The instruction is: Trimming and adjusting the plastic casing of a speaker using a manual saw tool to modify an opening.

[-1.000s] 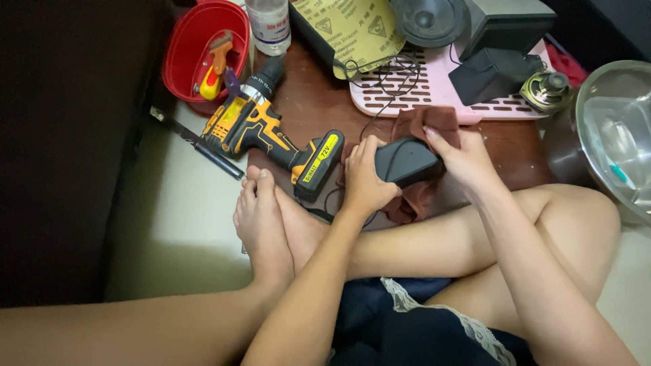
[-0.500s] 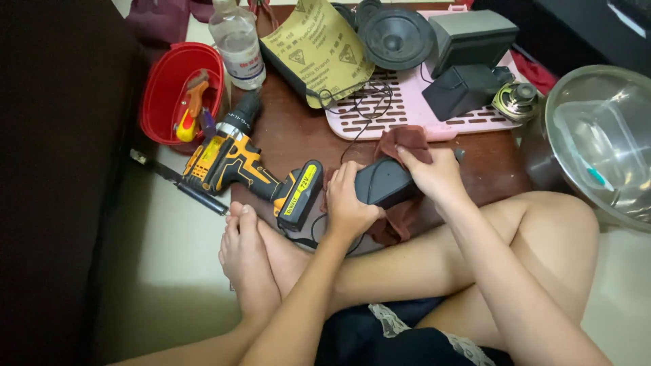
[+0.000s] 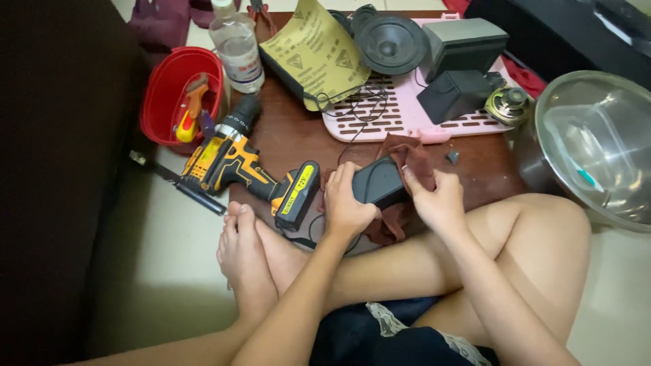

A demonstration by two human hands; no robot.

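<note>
A small black box-shaped speaker [image 3: 380, 183] sits at the centre of the frame, low over the front edge of a dark brown wooden tabletop [image 3: 291, 135]. The left hand [image 3: 346, 207] has its fingers wrapped closed around the speaker's left end, and the right hand [image 3: 437, 200] grips its right end with fingers curled, pressing a dark red cloth [image 3: 410, 152] against it. Just left lies a yellow and black cordless drill [image 3: 251, 169]. Further up the frame are a pink slatted tray [image 3: 393, 118] carrying black speaker parts, a sheet of sandpaper [image 3: 315, 51] and a clear plastic bottle [image 3: 237, 44]. A red bowl [image 3: 166, 95] with tools stands at upper left. A steel bowl [image 3: 593, 142] fills the right edge. The tabletop stands low on a pale tiled floor [image 3: 169, 271], where the person sits cross-legged.
</note>
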